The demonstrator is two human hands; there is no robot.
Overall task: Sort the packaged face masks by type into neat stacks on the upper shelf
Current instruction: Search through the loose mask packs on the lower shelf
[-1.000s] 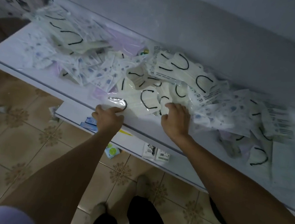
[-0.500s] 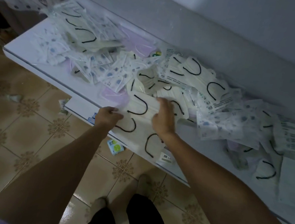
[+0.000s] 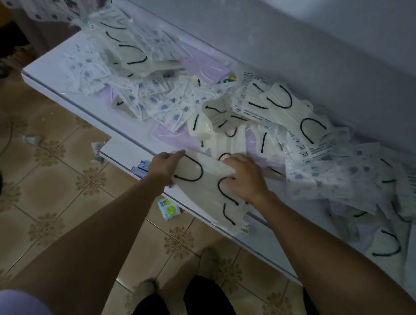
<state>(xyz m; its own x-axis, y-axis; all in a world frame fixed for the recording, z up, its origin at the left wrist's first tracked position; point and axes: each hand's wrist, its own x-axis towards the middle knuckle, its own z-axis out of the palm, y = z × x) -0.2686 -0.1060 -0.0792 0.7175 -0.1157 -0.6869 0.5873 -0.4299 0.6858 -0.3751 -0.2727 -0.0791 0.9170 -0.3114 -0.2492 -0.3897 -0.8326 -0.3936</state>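
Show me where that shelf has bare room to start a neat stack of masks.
Bare: the left front corner of the upper shelf, bordered by its edge and the blue-patterned masks, plus a thin strip along the front lip. Crowded: everything rightward, where the left hand and right hand hold cream masks.

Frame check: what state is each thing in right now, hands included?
Cream mask packets, bundled, overhanging the front edge of the upper shelf.
Left hand, grips the bundle's left edge.
Right hand, grips the bundle's right side.
Upper shelf, strewn with masks.
Mask pile, mixed and unsorted: cream, purple, blue-patterned.
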